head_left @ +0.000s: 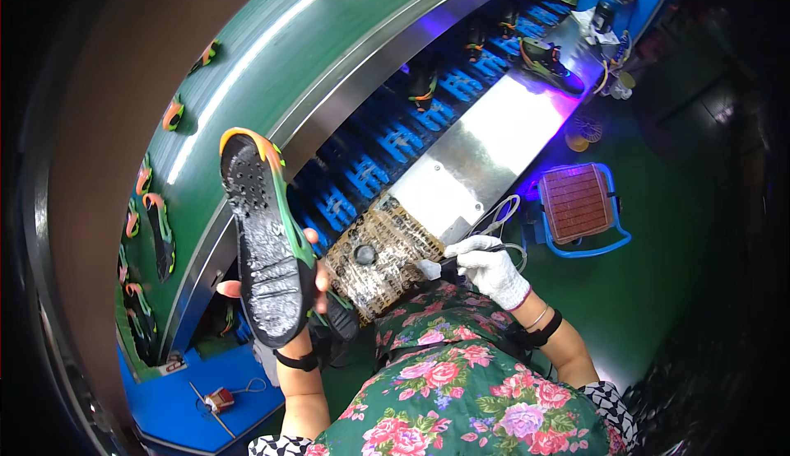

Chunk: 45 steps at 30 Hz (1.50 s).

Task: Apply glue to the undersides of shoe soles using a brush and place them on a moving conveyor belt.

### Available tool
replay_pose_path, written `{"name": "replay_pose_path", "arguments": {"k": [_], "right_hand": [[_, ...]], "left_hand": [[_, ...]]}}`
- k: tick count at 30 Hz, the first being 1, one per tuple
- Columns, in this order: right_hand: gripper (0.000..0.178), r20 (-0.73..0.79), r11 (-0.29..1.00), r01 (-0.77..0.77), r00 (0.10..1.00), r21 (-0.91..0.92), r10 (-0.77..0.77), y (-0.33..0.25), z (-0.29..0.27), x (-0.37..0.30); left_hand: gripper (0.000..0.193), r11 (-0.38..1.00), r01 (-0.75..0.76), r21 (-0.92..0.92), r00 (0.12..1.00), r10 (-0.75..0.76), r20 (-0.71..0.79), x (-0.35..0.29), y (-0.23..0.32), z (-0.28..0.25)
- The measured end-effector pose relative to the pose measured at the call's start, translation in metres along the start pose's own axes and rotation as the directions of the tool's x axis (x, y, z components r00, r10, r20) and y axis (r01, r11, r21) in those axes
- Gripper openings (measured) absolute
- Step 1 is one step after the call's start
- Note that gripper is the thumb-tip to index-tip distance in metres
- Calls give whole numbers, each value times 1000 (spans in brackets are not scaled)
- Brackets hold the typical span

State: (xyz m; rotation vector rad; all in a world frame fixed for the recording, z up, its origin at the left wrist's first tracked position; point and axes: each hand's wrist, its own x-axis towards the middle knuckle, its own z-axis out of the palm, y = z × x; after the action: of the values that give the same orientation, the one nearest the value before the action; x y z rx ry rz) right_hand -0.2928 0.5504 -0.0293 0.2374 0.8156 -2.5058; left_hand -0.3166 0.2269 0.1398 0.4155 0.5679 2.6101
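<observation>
The left hand holds a shoe sole upright, its gluey grey face turned toward the camera; the thumb and fingertips show past both long edges of the sole, clamped around its lower half. The sole's orange toe tip stands high over the edge of the green conveyor belt, with open air all round it. The right hand, in a white glove, has its fingers closed round a brush whose pale head rests at the near edge of the glue-stained pad, right of the sole. That pad lies on the near end of a metal table. Right of the pad, a red-brown cushioned stool stands on bare green floor. More soles lie on the belt, left of the held one.
</observation>
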Motion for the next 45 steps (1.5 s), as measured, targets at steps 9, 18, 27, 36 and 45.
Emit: {"name": "replay_pose_path", "arguments": {"k": [9,18,27,36,45], "right_hand": [[19,-13,996,33,999,-89,-34,-9,3,-16],[18,-94,999,1,996,-33,-4,-5,-10,-15],[16,-63,994,-100,993,-54,97,-3,-7,-7],[16,-58,984,-174,983,-25,173,-2,-12,19],[14,-35,967,-232,971,102,236,24,-24,48]], "left_hand": [[100,957,-266,117,954,279,-108,139,57,-15],[69,935,-233,267,822,336,-459,119,51,-63],[99,-255,446,858,664,737,-126,138,110,-101],[99,-135,421,897,676,705,-212,163,93,-89],[80,-299,433,850,703,702,-111,152,109,-107]]}}
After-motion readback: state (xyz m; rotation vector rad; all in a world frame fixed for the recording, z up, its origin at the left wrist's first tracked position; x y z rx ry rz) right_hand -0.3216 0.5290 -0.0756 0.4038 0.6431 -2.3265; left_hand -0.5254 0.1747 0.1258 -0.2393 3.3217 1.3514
